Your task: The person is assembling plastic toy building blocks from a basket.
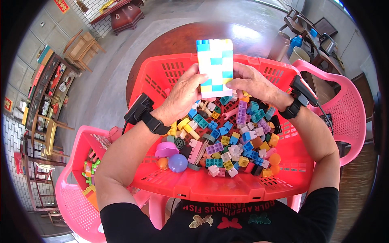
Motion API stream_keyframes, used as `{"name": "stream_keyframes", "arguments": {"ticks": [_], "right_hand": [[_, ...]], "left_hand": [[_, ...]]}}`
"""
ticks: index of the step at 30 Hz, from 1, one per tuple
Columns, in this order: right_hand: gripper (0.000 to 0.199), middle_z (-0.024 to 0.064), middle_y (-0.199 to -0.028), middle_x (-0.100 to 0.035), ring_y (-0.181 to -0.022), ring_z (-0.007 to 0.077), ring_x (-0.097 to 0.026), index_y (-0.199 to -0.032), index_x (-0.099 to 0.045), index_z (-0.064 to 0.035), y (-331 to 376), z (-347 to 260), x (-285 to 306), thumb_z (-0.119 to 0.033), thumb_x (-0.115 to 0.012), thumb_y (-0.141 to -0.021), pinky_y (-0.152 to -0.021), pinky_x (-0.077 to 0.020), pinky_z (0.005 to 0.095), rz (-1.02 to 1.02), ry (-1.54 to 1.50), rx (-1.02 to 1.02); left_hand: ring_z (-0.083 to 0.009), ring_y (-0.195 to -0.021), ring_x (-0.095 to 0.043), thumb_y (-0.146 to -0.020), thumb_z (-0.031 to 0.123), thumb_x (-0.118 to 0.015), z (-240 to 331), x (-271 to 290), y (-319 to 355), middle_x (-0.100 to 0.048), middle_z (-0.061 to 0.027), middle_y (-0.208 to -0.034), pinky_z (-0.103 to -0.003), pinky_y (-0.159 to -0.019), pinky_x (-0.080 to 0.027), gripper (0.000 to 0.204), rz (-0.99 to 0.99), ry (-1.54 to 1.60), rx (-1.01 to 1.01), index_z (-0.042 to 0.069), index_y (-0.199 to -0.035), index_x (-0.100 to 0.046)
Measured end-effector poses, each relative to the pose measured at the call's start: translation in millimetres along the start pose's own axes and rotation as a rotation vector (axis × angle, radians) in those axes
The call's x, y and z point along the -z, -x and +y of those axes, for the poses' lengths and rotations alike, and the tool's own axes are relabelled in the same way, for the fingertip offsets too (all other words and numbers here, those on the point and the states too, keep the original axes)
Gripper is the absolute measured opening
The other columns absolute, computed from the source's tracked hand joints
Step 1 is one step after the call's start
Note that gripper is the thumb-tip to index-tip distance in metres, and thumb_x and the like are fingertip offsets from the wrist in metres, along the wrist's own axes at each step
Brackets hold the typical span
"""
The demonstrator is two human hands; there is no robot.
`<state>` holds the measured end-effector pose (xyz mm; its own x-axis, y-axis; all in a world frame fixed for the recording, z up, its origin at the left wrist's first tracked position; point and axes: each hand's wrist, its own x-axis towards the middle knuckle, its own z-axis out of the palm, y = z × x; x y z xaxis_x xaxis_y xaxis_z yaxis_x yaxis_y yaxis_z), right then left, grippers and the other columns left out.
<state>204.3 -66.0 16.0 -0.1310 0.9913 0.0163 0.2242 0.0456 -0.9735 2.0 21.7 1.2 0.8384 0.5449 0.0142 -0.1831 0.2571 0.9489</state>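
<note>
I hold a flat wall of snapped-together blocks, white with blue and a few yellow pieces, upright above the far side of the red basket. My left hand is clenched on its lower left edge, thumb across the front face. My right hand grasps the lower right edge, fingers curled behind. Both of my 2 hands close on the wall near its base, so the top stands free.

Below lies a heap of loose blocks in many colours, with a purple ball and a small orange ball at its left edge.

To handle this well, I judge I should press evenly from both sides and support the back, since a thin wall could bend and split along a seam.
</note>
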Motion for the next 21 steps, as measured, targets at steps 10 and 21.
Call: {"name": "stream_keyframes", "arguments": {"ticks": [10,21], "right_hand": [[0.039,0.0076,-0.084,-0.061,-0.053,0.0096,-0.052,-0.116,-0.051,0.0019,-2.9,2.8,2.7,-0.015,-0.060,-0.082,-0.050,-0.0435,0.0236,0.000,0.048,0.007],[0.036,0.0059,-0.089,-0.061,-0.054,0.0090,-0.051,-0.115,-0.052,-0.0005,-2.5,2.6,2.1,-0.017,-0.060,-0.084,-0.050,-0.0432,0.0229,-0.001,0.001,0.014]], "left_hand": [[-0.0218,-0.110,-0.056,-0.095,0.018,-0.042,0.6,-1.8,-1.0,-0.049,-0.0102,-0.128,-0.035,-0.076,-0.051,0.040,0.012,0.007,-0.010,0.007,-0.134,-0.035],[-0.0220,-0.109,-0.056,-0.095,0.018,-0.042,-2.4,2.3,-1.3,-0.050,-0.0104,-0.126,-0.036,-0.077,-0.051,0.041,0.003,0.009,-0.027,0.006,-0.133,-0.035]]}}
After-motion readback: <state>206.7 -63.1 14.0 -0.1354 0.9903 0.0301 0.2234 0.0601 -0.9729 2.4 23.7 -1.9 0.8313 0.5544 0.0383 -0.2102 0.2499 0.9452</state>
